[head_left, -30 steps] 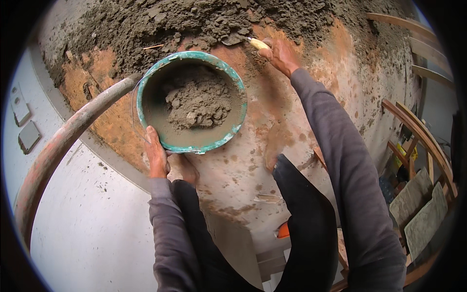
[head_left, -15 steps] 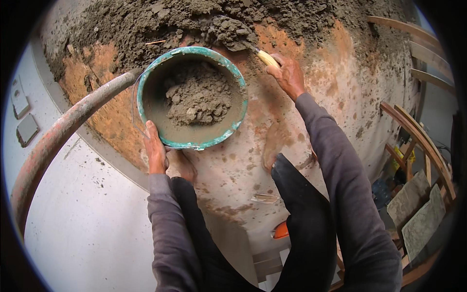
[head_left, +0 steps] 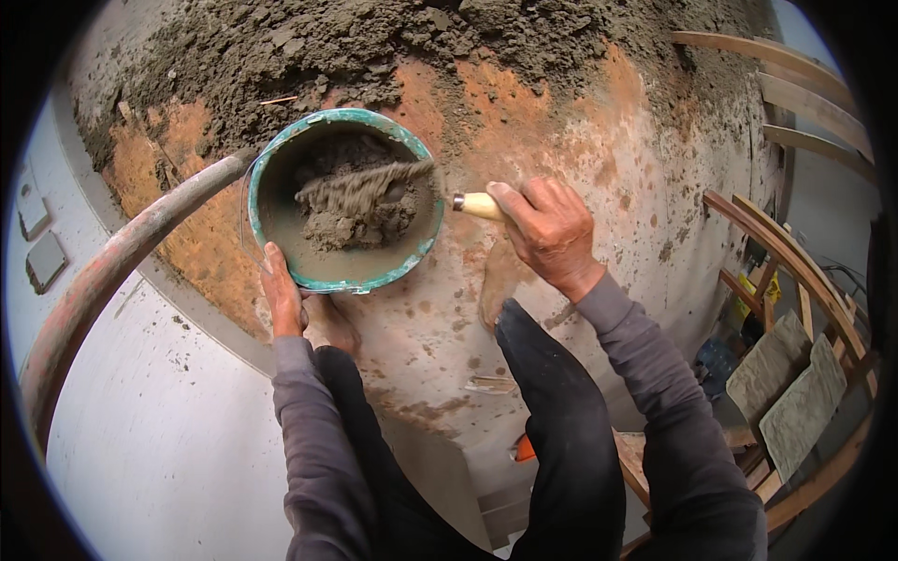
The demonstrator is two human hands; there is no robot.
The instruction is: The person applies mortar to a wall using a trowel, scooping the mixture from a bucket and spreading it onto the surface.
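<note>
A teal bucket (head_left: 369, 279) holds wet grey cement mortar (head_left: 360, 229) and stands on the stained board by my bare feet. My left hand (head_left: 281, 290) grips its near left rim. My right hand (head_left: 547, 234) is closed round the pale wooden handle of a trowel (head_left: 482, 206), right of the bucket. The trowel's blade is over the bucket, blurred with mortar on or falling from it.
A heap of loose mortar (head_left: 449, 33) spreads along the top. A crusted pipe (head_left: 112, 252) curves at left beside a white surface (head_left: 140, 421). Wooden planks (head_left: 786, 243), two greenish slabs (head_left: 800, 402), a blue container (head_left: 716, 365) and an orange object (head_left: 524, 449) lie at right and below.
My right hand has brought the loaded trowel from the mortar heap down to over the bucket. My left hand stays on the rim, with the bucket slightly shifted leftward in view.
</note>
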